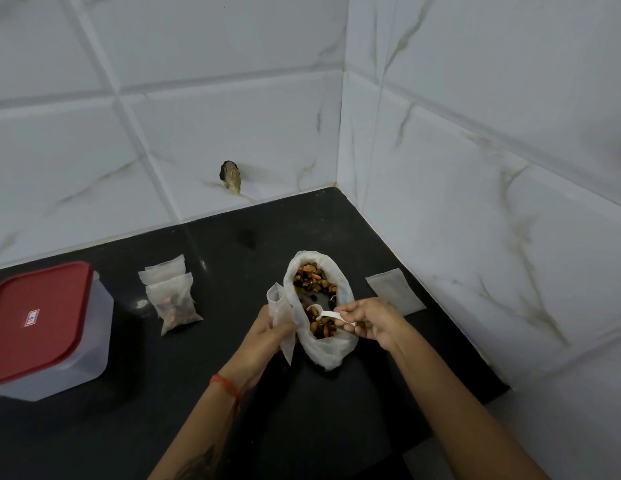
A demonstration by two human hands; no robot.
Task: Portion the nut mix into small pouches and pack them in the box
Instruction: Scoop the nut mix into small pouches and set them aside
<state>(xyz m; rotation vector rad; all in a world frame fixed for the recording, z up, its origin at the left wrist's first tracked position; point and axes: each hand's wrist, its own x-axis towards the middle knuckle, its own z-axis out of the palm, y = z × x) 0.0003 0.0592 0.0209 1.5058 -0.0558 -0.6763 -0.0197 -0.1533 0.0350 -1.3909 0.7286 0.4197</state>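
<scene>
1. Step in hand: scooping. Right hand (366, 322) pinching white spoon (324, 314), loaded, inside nut mix bag (317, 303) near counter (198, 393) back right corner.
2. Left hand (267, 336) gripping empty pouch (280, 306), mouth up, touching bag.
3. Next, likely: tipping spoon into pouch without spilling.
4. Filled pouches (170, 296), closed box (42, 327) toward left edge.

The box (49, 327) at nine o'clock runs off the left edge, its lid label too small to read. Both forearms leave the frame at six o'clock (elbows unseen). The left hand (264, 336) hides the pouch's (279, 306) lower half.
</scene>
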